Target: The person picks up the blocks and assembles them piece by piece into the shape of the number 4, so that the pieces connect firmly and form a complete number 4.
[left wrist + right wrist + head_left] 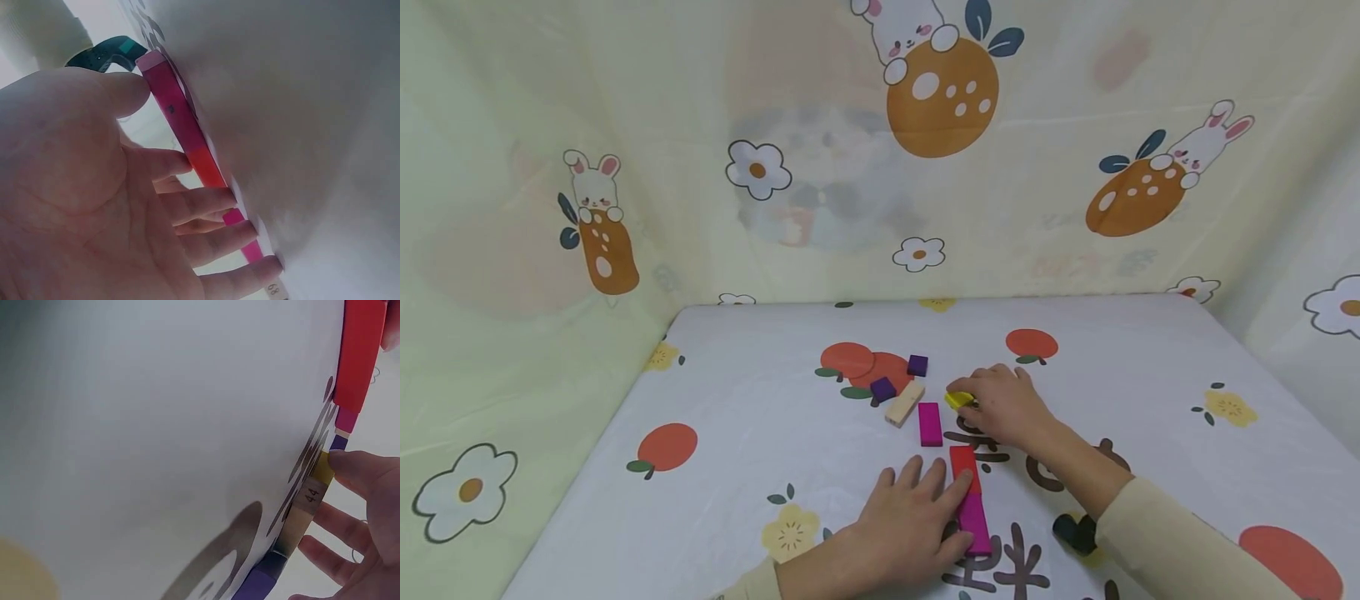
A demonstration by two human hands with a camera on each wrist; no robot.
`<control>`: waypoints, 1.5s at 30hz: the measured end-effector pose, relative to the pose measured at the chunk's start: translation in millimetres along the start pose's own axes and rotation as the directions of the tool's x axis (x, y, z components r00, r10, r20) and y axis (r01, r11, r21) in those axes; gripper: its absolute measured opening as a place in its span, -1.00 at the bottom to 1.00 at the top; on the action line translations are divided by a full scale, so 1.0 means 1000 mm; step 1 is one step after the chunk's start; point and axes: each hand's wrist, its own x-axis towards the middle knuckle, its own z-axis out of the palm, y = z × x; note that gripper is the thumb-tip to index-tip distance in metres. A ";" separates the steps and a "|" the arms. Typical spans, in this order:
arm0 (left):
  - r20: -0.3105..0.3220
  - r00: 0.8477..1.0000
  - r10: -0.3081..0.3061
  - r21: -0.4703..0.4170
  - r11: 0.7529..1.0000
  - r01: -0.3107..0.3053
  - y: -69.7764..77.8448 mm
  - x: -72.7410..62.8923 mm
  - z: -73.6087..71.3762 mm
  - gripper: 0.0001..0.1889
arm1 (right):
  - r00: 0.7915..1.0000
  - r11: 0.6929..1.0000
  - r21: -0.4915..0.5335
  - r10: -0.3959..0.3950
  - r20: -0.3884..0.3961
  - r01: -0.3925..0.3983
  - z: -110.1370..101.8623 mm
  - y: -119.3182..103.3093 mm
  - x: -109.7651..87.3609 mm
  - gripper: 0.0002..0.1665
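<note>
In the head view my left hand [898,529] lies with spread fingers beside a red block [964,467] and a magenta block [974,525], set end to end. Its index fingertip is on the red block, and its thumb touches the magenta block [172,106] in the left wrist view. My right hand [1009,406] pinches a yellow block [958,400] between thumb and fingers; the hand hides part of it. Seen from the right wrist, the thumb is at the yellow block [322,467], and a pale wooden piece marked 44 [310,496] shows beside the fingers.
Left of the right hand lie another magenta block [930,425], a plain wooden block [904,405] and two purple blocks, one nearer [883,388] and one farther [917,366]. A dark object [1075,533] is under the right sleeve. A printed cloth [715,367] covers the table.
</note>
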 end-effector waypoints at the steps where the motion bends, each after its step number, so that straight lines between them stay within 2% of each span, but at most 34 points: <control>1: 0.000 1.000 0.002 -0.001 1.000 -0.002 0.000 0.000 0.000 -0.25 | 1.000 1.000 -0.001 0.000 -0.002 0.000 0.000 0.001 0.000 -0.56; 13: -0.003 1.000 0.001 -0.002 1.000 -0.001 0.002 -0.001 0.000 -0.25 | 0.999 0.999 0.032 -0.004 -0.052 0.006 0.002 -0.001 -0.005 -0.57; 19: 0.011 1.000 -0.003 -0.007 1.000 0.003 0.003 0.000 0.000 -0.26 | 0.994 0.999 0.019 -0.036 -0.105 0.039 0.003 0.000 -0.008 -0.57; 29: 0.015 1.000 0.008 -0.012 1.000 -0.008 0.002 0.000 0.000 -0.26 | 0.990 0.997 0.037 -0.062 -0.130 0.067 -0.004 0.000 -0.017 -0.58; 38: 0.009 1.000 0.008 0.004 1.000 -0.008 0.002 0.001 0.000 -0.25 | 0.989 0.987 0.114 -0.102 -0.103 0.114 -0.007 -0.001 -0.028 -0.59; 45: 0.009 1.000 0.001 0.015 1.000 -0.001 0.002 0.001 0.000 -0.24 | 0.984 0.971 0.158 -0.171 -0.060 0.178 -0.010 -0.004 -0.034 -0.61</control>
